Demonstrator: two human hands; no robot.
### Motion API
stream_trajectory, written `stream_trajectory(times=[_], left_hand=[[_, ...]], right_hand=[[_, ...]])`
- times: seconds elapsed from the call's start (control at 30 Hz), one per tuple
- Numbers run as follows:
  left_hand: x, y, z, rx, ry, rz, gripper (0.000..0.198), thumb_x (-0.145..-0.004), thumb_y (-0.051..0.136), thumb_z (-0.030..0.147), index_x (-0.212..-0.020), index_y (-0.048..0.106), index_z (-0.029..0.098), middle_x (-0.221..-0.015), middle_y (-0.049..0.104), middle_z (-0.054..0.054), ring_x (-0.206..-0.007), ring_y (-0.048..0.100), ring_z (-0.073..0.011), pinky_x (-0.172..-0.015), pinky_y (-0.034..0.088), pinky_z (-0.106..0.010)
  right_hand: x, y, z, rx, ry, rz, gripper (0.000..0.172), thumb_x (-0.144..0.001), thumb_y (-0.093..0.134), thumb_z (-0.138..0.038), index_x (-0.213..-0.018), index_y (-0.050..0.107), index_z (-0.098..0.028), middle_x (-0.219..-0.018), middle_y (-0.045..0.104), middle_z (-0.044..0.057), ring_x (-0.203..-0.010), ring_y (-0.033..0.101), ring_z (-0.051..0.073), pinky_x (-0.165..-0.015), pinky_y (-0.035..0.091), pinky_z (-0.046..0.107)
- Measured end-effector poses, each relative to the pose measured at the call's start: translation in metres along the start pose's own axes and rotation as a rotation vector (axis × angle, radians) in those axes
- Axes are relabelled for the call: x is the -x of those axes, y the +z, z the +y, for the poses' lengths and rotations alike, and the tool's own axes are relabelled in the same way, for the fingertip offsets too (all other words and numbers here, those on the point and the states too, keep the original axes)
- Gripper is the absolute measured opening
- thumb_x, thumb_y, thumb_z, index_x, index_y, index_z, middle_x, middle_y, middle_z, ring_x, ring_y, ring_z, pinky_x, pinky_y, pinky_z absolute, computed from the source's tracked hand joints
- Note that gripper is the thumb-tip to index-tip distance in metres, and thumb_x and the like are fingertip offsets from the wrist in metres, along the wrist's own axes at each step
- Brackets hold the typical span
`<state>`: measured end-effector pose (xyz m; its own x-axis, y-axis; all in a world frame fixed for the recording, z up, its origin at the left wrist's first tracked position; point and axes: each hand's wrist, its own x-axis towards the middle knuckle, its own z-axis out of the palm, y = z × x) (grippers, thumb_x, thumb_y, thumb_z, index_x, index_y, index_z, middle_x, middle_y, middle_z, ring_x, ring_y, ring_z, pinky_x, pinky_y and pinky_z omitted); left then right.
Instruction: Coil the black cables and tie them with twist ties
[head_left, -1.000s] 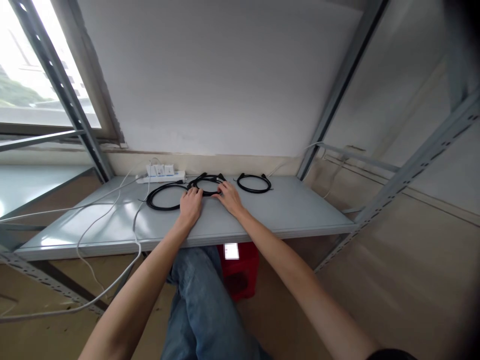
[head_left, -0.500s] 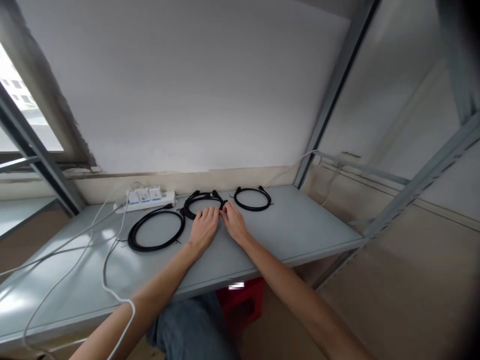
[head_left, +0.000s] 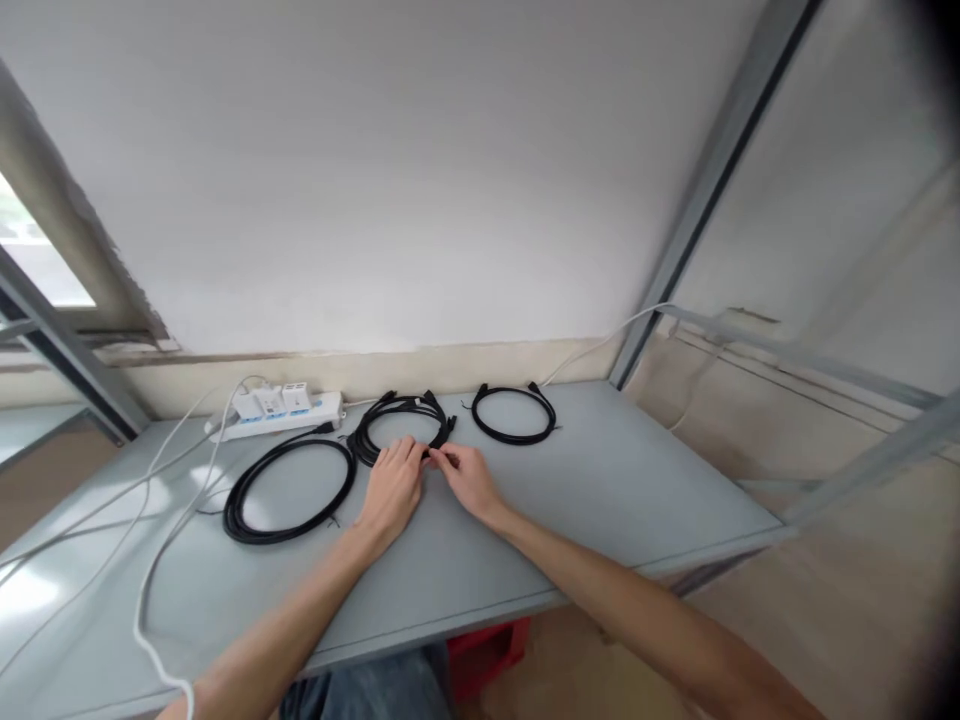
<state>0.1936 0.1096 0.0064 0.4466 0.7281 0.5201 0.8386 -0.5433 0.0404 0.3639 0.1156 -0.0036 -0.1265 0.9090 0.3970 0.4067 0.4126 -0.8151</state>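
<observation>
Between two others lies the middle coil of black cable point(head_left: 441, 422), its plug ends showing at the back and right. My left hand point(head_left: 395, 480) is closed on the near side of this coil, its fingers curled over the cable. Close against it, my right hand point(head_left: 466, 478) pinches at the same near edge; whether it grips the cable or a thin tie there is too small to tell. A larger black cable coil point(head_left: 232, 508) rests to the left of my left hand. Farther back on the right is a smaller black cable coil point(head_left: 517, 438) with a thin tie sticking out.
A white power strip point(head_left: 324, 408) with white adapters stands at the back left. White cords point(head_left: 142, 600) run from it across the grey tabletop point(head_left: 600, 500) to the front left. A metal frame post point(head_left: 675, 250) rises at the right. Below the front edge is a red stool point(head_left: 491, 650).
My hands have gone from the right side of the middle coil to its near edge, still close together. The view has shifted slightly; the outer coils lie as before.
</observation>
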Motion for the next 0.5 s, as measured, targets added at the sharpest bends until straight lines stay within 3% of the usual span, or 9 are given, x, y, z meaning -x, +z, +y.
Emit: stream_trajectory(times=[0.17,0.5], left_hand=[[0.0,-0.002,-0.003,0.107,-0.036,-0.032,0.029,-0.109,0.037,0.029,-0.11,0.064,0.019,-0.103,0.065,-0.009,-0.097,0.06,-0.0257,-0.086,0.048,-0.04],[-0.001,-0.001,-0.011,0.208,-0.022,-0.046,0.024,-0.107,0.043,0.028,-0.117,0.064,0.021,-0.107,0.072,-0.009,-0.101,0.064,-0.0241,-0.091,0.051,-0.038]], right_hand=[[-0.003,-0.001,0.006,-0.114,0.04,-0.087,0.039,-0.099,0.055,-0.046,-0.078,0.073,-0.019,-0.071,0.07,0.003,-0.063,0.057,0.018,-0.06,0.04,0.029],[-0.012,-0.002,0.012,-0.076,-0.002,-0.091,0.037,-0.097,0.054,-0.047,-0.075,0.069,-0.021,-0.069,0.069,0.004,-0.062,0.058,0.019,-0.061,0.041,0.03]])
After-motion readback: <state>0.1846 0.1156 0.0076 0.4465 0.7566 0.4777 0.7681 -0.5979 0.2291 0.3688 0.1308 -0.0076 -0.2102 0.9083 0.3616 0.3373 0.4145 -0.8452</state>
